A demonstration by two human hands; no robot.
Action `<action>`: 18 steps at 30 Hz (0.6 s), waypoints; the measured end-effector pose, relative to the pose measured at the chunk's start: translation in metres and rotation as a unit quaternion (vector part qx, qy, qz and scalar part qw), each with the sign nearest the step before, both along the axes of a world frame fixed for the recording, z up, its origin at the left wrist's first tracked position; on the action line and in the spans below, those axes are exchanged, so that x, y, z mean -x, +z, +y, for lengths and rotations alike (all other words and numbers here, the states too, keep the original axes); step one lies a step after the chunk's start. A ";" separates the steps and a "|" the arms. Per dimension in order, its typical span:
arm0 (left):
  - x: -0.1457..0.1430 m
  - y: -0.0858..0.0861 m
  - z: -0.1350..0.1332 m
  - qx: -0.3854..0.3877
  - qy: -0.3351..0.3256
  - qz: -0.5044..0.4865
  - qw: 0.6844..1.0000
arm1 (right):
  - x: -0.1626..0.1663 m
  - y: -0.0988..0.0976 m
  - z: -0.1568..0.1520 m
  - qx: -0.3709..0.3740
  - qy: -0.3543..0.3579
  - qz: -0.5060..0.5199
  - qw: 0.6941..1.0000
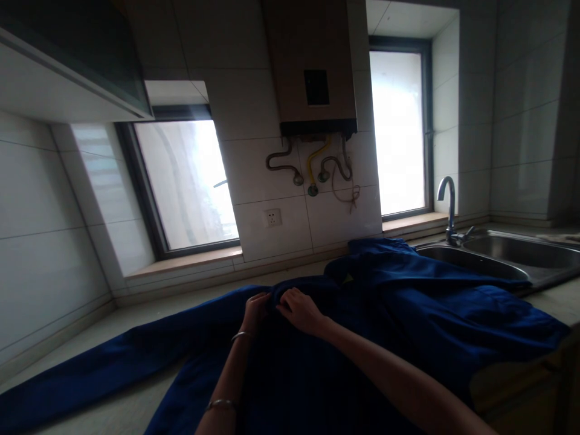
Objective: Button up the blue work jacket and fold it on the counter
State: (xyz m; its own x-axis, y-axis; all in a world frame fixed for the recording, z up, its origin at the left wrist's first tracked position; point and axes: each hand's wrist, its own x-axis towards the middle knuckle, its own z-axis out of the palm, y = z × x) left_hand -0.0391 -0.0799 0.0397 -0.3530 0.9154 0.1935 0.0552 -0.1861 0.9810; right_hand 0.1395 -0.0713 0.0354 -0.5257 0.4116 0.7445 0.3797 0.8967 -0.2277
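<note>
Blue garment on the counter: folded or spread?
Mostly spread: the blue garment has a sleeve-like length stretched left along the counter; its right part lies rumpled, reaching the sink.

In front of me runs a pale countertop (154, 310). Directly on it I have a blue garment (435, 302) spread wide, one long sleeve (113, 365) stretching to my left, rumpled folds to my right covering part of the rim of the inset steel sink (550, 277).
</note>
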 end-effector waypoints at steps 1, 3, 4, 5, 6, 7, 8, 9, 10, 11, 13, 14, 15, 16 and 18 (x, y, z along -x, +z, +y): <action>0.001 0.000 0.000 -0.005 0.025 0.020 0.999 | -0.003 0.002 0.000 -0.019 -0.003 -0.027 0.999; 0.000 0.002 -0.002 -0.019 0.077 0.054 0.995 | -0.013 0.008 0.006 -0.042 -0.023 -0.058 0.997; -0.002 0.003 -0.003 -0.030 0.112 0.076 0.990 | -0.021 0.011 0.011 -0.047 -0.042 -0.061 0.996; -0.004 0.004 -0.005 -0.047 0.156 0.114 0.980 | -0.030 0.015 0.017 -0.047 -0.067 -0.059 0.995; -0.008 0.006 -0.008 -0.070 0.202 0.171 0.962 | -0.041 0.019 0.024 -0.043 -0.095 -0.054 0.993; -0.013 0.007 -0.010 -0.094 0.242 0.243 0.935 | -0.051 0.023 0.031 -0.035 -0.121 -0.050 0.991; -0.019 0.009 -0.013 -0.114 0.268 0.322 0.901 | -0.062 0.026 0.038 -0.025 -0.142 -0.050 0.988; -0.025 0.010 -0.015 -0.127 0.278 0.397 0.865 | -0.072 0.028 0.045 -0.013 -0.157 -0.056 0.986; -0.031 0.010 -0.016 -0.128 0.271 0.459 0.836 | -0.080 0.029 0.052 0.001 -0.166 -0.066 0.984; -0.036 0.010 -0.017 -0.117 0.252 0.501 0.819 | -0.088 0.029 0.058 0.017 -0.169 -0.079 0.982; -0.043 0.008 -0.017 -0.083 0.208 0.560 0.798 | -0.097 0.028 0.066 0.050 -0.165 -0.110 0.979; -0.043 0.007 -0.016 -0.066 0.183 0.582 0.790 | -0.099 0.026 0.069 0.067 -0.160 -0.127 0.977; -0.042 0.005 -0.015 -0.052 0.160 0.600 0.782 | -0.101 0.025 0.071 0.085 -0.156 -0.144 0.974; -0.039 0.003 -0.013 -0.039 0.139 0.613 0.777 | -0.102 0.024 0.072 0.101 -0.153 -0.160 0.970; -0.031 0.000 -0.010 -0.021 0.111 0.626 0.771 | -0.101 0.022 0.073 0.122 -0.151 -0.191 0.962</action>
State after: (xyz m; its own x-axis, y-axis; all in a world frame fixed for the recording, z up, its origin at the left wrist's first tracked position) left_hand -0.0086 -0.0903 0.0393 -0.0123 0.8424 0.5387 0.9898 -0.0660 0.1259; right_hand 0.2408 0.0021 0.0577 -0.5706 0.7263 0.3832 0.7120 0.6701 -0.2098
